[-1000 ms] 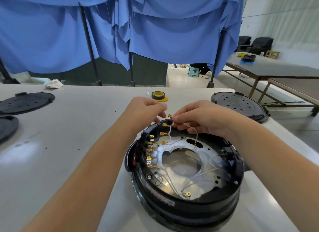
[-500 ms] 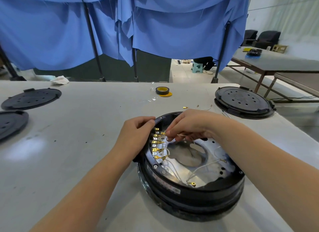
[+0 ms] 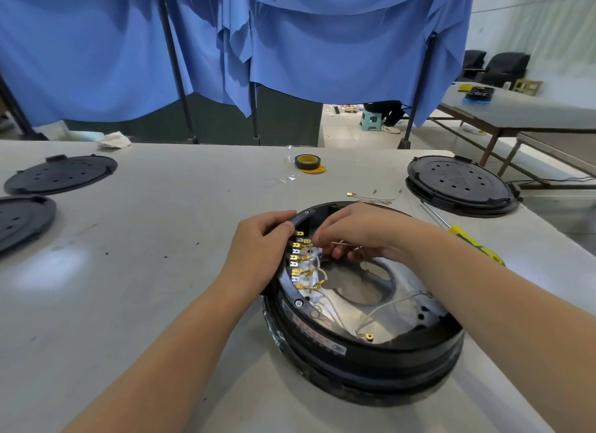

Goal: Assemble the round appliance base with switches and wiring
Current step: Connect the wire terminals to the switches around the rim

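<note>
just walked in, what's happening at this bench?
A person is wiring a round black appliance base on the grey table. The left hand grips the base's rim beside a row of brass terminals, while the right hand pinches a thin white wire over them. Several leads are plugged in; spare wires and a yellow-handled screwdriver lie behind.

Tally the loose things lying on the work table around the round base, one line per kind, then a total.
Black round perforated covers: 3
Tape rolls: 1
Yellow-handled screwdrivers: 1
Loose wire bundles with gold terminals: 1
White crumpled rags: 1
Total: 7
</note>
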